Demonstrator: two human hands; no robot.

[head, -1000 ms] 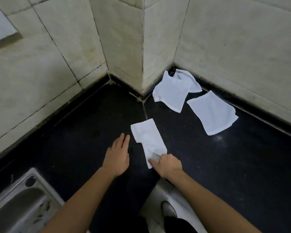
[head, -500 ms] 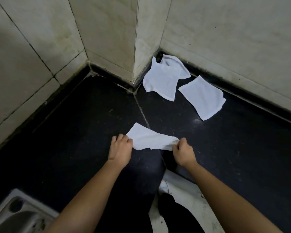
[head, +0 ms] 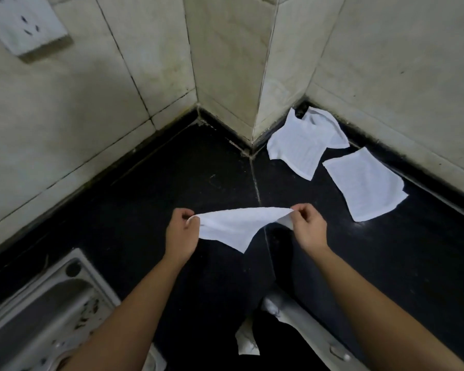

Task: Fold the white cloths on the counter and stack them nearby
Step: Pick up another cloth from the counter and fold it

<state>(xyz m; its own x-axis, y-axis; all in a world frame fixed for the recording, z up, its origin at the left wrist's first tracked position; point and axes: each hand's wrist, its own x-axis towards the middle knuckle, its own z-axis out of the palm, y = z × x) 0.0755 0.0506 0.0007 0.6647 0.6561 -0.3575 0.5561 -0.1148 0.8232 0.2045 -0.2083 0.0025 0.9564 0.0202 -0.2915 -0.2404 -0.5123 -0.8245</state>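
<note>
A small white cloth [head: 233, 226] hangs stretched above the black counter [head: 150, 199], its lower corner drooping toward me. My left hand [head: 181, 232] pinches its left corner and my right hand [head: 310, 227] pinches its right corner. Two more white cloths lie on the counter at the back right. A rumpled cloth [head: 303, 145] sits against the wall corner. A flatter cloth [head: 364, 184] lies just right of it.
Tiled walls [head: 225, 62] close the counter at the back, with a protruding corner in the middle. A steel sink [head: 40, 311] is at the lower left. A white wall socket [head: 24, 21] is at the top left.
The cloth lay folded on the counter under my right hand. Both hands have since taken a corner each and lifted it, spreading it out in the air.
</note>
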